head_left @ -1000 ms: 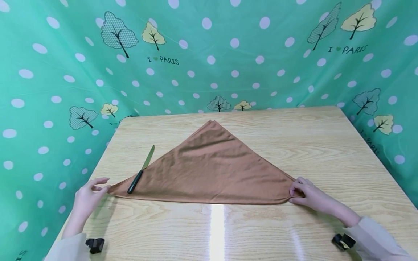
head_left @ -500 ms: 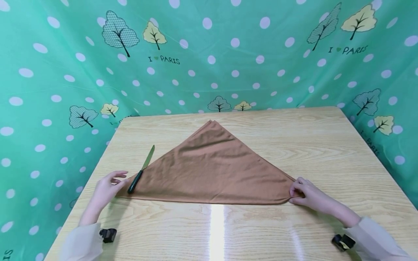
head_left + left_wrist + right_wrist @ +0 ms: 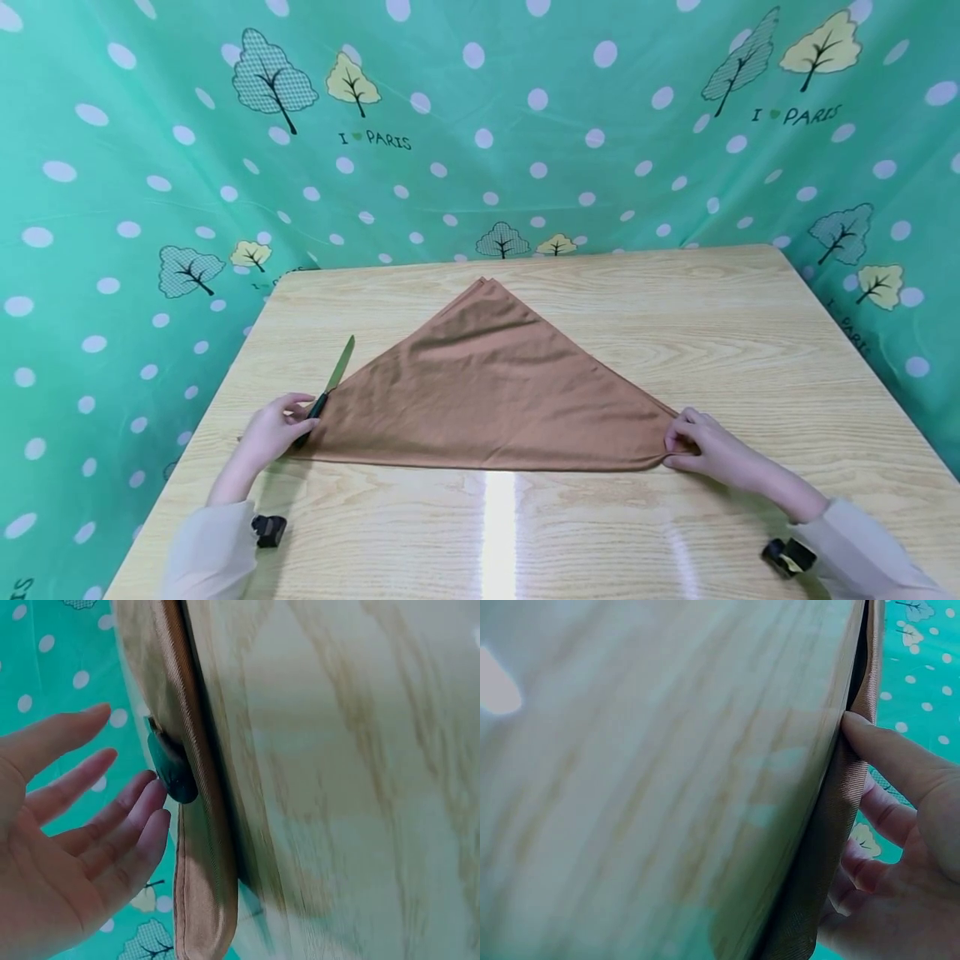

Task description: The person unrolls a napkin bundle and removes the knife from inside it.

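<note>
From the head view, a brown cloth (image 3: 487, 392) folded into a triangle lies flat in the middle of the wooden table (image 3: 750, 333), its apex pointing away from the person and its long edge toward them. A knife (image 3: 327, 386) with a dark handle lies on the cloth's left corner, its blade reaching out onto the bare wood. The left hand (image 3: 273, 429) rests at that corner, its fingers loosely extended and touching the knife handle. The right hand (image 3: 701, 450) pinches the cloth's right corner between thumb and curled fingers. A green polka-dot backdrop (image 3: 480, 125) printed with trees stands behind the table. In the left wrist view, the left hand (image 3: 67, 840) shows its fingers (image 3: 142, 814) straight and slightly spread, their tips at the dark knife handle (image 3: 172, 769), which lies on the cloth (image 3: 202, 847). In the right wrist view, the right hand (image 3: 896, 847) presses its thumb on the cloth's folded edge (image 3: 832, 825), with the other fingers curled beneath.
</note>
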`<state>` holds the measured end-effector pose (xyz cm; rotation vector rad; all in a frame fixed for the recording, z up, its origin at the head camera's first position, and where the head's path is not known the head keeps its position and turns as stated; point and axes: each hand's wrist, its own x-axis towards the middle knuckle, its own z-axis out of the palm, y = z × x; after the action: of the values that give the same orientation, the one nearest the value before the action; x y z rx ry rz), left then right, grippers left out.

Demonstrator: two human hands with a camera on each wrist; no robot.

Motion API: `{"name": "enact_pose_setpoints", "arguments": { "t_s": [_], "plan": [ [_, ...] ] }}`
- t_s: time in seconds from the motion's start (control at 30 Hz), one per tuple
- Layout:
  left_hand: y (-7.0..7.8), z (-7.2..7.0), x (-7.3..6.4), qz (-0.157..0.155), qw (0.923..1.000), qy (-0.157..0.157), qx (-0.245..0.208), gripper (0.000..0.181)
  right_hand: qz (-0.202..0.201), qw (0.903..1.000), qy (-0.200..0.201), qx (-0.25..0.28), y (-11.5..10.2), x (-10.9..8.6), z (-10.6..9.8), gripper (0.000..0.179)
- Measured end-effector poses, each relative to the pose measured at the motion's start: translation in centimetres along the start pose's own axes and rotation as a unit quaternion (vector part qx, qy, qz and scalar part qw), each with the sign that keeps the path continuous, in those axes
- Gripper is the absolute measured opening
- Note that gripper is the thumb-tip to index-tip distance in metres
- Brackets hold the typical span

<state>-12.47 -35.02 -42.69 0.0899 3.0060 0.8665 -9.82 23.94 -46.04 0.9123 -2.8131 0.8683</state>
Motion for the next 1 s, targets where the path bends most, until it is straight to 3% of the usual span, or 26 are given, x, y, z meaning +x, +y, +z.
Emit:
{"name": "enact_pose_setpoints", "arguments": {
  "t_s": [0.37, 0.53, 0.67, 0.87, 1.0],
  "plan": [
    [-0.2, 0.3, 0.6, 0.012, 0.9996, -0.019, 0.015, 0.037, -0.006, 0.9999, 0.005, 0.008, -0.1, 0.0, -0.2, 0.025],
    [-0.3, 0.3, 1.0, 0.001, 0.9993, -0.033, 0.017, 0.038, -0.006, 0.9999, 0.007, 0.006, -0.1, 0.1, -0.2, 0.025],
    [-0.6, 0.3, 1.2, -0.004, 0.9992, -0.036, 0.016, 0.039, -0.007, 0.9999, 0.009, 0.004, -0.1, 0.1, -0.1, 0.025],
    [-1.8, 0.2, 1.5, 0.013, 0.9993, -0.033, -0.003, 0.04, -0.013, 0.9998, 0.013, 0.002, 0.0, 0.2, 0.1, 0.026],
    [-1.8, 0.0, 1.6, 0.001, 0.9992, -0.04, 0.003, 0.04, -0.014, 0.9998, 0.015, -0.002, 0.1, 0.2, 0.3, 0.026]
  ]
}}
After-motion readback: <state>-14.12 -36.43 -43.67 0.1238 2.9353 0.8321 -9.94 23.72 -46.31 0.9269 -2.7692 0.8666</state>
